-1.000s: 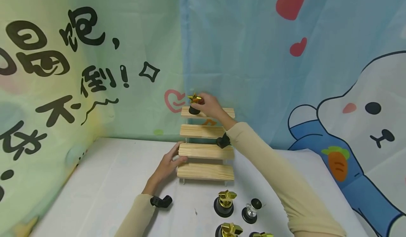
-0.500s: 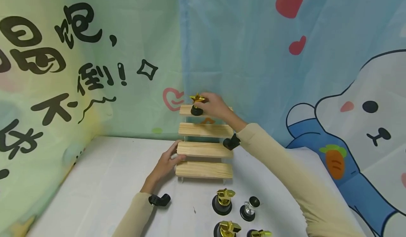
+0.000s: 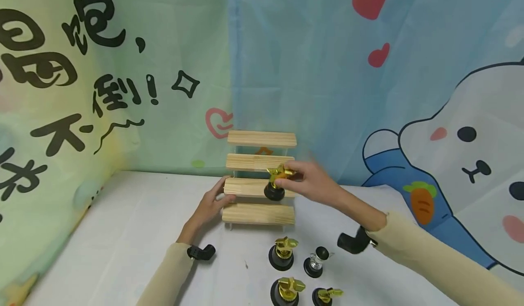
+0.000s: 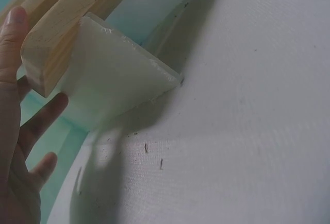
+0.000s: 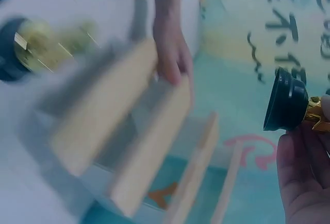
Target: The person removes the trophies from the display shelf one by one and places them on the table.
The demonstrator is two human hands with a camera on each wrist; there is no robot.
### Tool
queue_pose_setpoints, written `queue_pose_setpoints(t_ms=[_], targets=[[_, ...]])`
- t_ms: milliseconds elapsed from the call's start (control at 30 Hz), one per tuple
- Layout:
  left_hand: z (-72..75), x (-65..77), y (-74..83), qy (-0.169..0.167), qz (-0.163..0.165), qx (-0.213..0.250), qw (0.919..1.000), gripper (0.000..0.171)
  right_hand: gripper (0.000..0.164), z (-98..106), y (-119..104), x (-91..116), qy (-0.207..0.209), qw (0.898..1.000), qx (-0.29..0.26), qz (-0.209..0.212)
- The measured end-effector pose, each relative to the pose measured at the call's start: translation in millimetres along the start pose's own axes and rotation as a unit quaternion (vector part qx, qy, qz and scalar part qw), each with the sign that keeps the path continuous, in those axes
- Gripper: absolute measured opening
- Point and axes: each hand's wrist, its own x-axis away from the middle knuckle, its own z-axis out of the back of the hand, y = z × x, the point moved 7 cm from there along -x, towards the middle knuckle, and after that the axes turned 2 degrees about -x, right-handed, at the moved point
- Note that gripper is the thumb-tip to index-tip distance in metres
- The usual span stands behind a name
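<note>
In the head view, my right hand (image 3: 313, 183) pinches a small star trophy (image 3: 274, 192) by its gold upper part. Its round black base hangs in front of the lower tiers of a wooden stepped display shelf (image 3: 258, 214). Close up in the right wrist view, the trophy base (image 5: 286, 103) tips sideways, and part of the gold lies under the fingers. My left hand (image 3: 208, 207) holds the shelf's left end, thumb on the plank edge. The left wrist view has that hand (image 4: 13, 147) around the plank end (image 4: 49, 59), with its lower fingers spread off the wood.
Two gold trophies (image 3: 281, 257) stand in front of the shelf on the white tabletop (image 3: 123, 233). Right of them are a silver cup (image 3: 315, 263) and a smaller gold trophy (image 3: 323, 295). A printed cloth backdrop (image 3: 286, 69) rises behind the shelf.
My right hand has lifted the star trophy off the top tier and brought it down, right and nearer. The left hand keeps its hold on the shelf. The head view has shifted slightly.
</note>
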Motion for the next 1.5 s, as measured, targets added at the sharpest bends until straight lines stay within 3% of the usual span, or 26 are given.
queue_pose_setpoints(t_ms=[200, 467, 700, 900, 1100, 1400, 1500], targets=[[1.8, 0.1, -3.6, -0.005, 0.005, 0.001, 1.0000, 0.067, 0.006, -9, -9, 65, -0.008, 1.000, 0.000, -0.022], [5.2, 0.4, -3.8, -0.004, 0.001, -0.004, 1.0000, 0.067, 0.005, -10, -12, 123, 0.000, 0.998, -0.018, -0.065], [9.0, 1.2, -7.4, -0.002, 0.004, -0.005, 1.0000, 0.068, 0.012, -26, -11, 168, -0.002, 0.998, -0.042, -0.037], [11.9, -3.1, -5.3, 0.000, 0.001, -0.001, 1.0000, 0.066, 0.019, -45, -6, 200, 0.005, 0.998, -0.056, 0.006], [12.6, -1.2, -5.9, -0.005, 0.009, -0.009, 0.9999, 0.067, 0.021, -65, 4, 228, 0.016, 0.997, -0.066, -0.024], [17.7, 2.4, -5.5, 0.006, 0.015, -0.009, 0.9998, 0.068, 0.023, -86, 12, 246, 0.055, 0.995, -0.081, -0.027], [18.2, 2.3, -5.5, 0.004, 0.016, -0.006, 0.9998, 0.068, 0.027, -92, 13, 249, 0.054, 0.995, -0.083, -0.004]])
